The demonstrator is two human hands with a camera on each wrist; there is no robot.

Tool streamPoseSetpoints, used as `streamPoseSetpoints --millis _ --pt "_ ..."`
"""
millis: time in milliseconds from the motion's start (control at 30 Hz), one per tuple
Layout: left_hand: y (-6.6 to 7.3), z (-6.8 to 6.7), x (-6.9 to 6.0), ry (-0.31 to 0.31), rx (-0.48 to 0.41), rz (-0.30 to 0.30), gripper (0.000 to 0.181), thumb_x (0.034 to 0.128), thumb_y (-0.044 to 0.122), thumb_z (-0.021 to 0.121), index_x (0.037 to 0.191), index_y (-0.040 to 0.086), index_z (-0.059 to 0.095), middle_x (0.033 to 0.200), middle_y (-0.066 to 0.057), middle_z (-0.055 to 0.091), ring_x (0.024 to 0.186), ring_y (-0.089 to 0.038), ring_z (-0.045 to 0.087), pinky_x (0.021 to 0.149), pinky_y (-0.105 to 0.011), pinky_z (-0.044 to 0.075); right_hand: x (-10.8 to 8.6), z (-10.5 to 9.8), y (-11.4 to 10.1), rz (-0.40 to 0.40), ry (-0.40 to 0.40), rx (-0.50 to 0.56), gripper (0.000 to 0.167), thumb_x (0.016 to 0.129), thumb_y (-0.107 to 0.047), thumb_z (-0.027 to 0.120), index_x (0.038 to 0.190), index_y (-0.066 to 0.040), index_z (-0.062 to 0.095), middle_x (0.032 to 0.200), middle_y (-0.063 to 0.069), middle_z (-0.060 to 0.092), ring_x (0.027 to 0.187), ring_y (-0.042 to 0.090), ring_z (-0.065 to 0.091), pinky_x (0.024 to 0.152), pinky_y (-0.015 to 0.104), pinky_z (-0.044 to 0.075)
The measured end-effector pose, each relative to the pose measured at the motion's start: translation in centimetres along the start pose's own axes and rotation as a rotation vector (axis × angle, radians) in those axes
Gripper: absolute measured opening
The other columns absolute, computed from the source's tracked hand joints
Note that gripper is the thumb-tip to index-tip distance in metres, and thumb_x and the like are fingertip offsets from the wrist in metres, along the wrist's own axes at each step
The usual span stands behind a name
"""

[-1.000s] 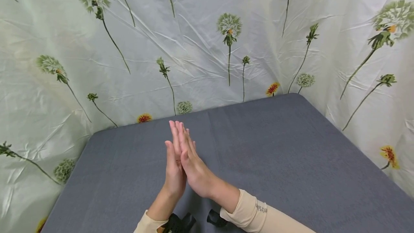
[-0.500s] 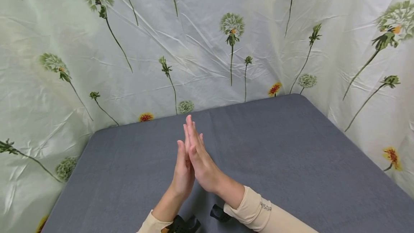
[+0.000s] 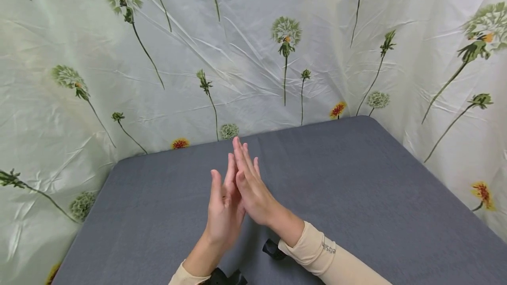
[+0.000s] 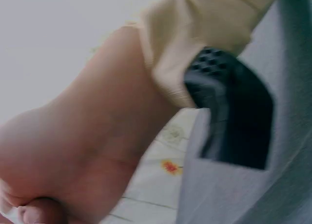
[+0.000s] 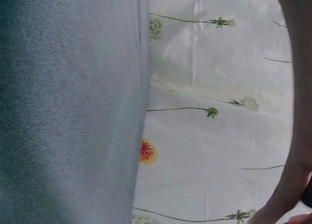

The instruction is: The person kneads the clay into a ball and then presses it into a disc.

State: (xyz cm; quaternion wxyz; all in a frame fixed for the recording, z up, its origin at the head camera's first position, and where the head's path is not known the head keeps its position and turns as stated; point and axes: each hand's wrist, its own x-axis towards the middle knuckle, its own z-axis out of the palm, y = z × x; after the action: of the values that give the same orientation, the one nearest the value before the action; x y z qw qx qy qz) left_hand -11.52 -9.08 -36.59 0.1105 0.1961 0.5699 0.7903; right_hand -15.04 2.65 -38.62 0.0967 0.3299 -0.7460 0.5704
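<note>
In the head view the left hand point(image 3: 225, 212) and the right hand point(image 3: 257, 199) touch palm to palm above a grey surface, fingers straight and pointing up and away. The left thumb stands apart from its fingers, and the right fingertips reach a little higher than the left ones. Neither hand holds an object. The left wrist view shows a sleeve cuff point(image 4: 170, 53) and a black device point(image 4: 239, 112) on the wrist beside it. Along the right edge of the right wrist view runs part of a hand point(image 5: 300, 87).
A grey covered table point(image 3: 336, 179) spreads beneath the hands. Behind it and along both sides hangs a white curtain point(image 3: 245, 69) printed with green dandelions and orange flowers. A black device point(image 3: 273, 249) sits at the right cuff.
Both hands have moved a little right and away from the body. The left hand has slid lower against the right, and its palm has turned more into view.
</note>
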Motion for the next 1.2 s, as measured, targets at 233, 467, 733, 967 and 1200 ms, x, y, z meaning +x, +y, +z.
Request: streamPoseSetpoints --millis 233,467,733,967,1200 --pt "1.0 -0.4 -0.1 0.074 -0.011 0.065 0.077 0.1064 0.073 -0.002 0.169 0.034 -0.021 0.18 0.016 -0.01 0.169 -0.014 -0.01 0.136 -0.052 -0.008 -0.5 0.9 -0.1 0.046 -0.08 -0.005 0.084 0.108 -0.073 0.003 0.175 -0.022 -0.003 0.183 -0.006 -0.007 0.169 0.023 -0.012 0.129 0.073 -0.009" --pt "0.9 -1.0 0.0 0.142 0.016 0.147 0.074 0.1076 0.073 0.002 0.17 0.039 -0.017 0.182 0.013 -0.009 0.17 -0.016 -0.007 0.136 -0.051 -0.01 -0.9 1.8 -1.1 -0.001 -0.094 -0.008 0.079 0.11 -0.069 0.002 0.174 -0.024 -0.006 0.183 -0.003 -0.009 0.169 0.024 -0.012 0.128 0.076 -0.006" --pt "0.0 -1.2 0.3 0.084 -0.004 0.153 0.07 0.1085 0.071 0.0 0.17 0.041 -0.017 0.181 0.018 -0.011 0.168 -0.012 -0.015 0.135 -0.053 -0.011 -0.8 1.9 -1.8 -0.122 -0.054 -0.024 0.081 0.11 -0.068 0.001 0.174 -0.018 -0.004 0.183 -0.001 -0.006 0.17 0.027 -0.01 0.128 0.077 -0.005" --pt "-1.0 0.0 0.6 -0.064 0.047 0.155 0.061 0.1111 0.062 -0.005 0.17 0.046 -0.011 0.179 0.023 -0.016 0.167 -0.014 -0.019 0.132 -0.063 -0.015 -0.1 0.4 -1.6 -0.195 0.028 -0.019 0.083 0.111 -0.068 0.003 0.175 -0.017 -0.003 0.184 0.002 -0.003 0.17 0.027 -0.008 0.131 0.069 -0.009" --pt "-0.9 1.2 0.0 -0.18 0.015 0.049 0.07 0.1092 0.064 -0.008 0.169 0.031 -0.025 0.175 0.019 -0.028 0.164 -0.02 -0.027 0.13 -0.066 -0.015 0.4 -1.2 -0.5 -0.174 0.116 -0.042 0.087 0.109 -0.072 0.004 0.175 -0.015 -0.001 0.184 0.002 -0.001 0.17 0.028 -0.009 0.13 0.07 -0.011"
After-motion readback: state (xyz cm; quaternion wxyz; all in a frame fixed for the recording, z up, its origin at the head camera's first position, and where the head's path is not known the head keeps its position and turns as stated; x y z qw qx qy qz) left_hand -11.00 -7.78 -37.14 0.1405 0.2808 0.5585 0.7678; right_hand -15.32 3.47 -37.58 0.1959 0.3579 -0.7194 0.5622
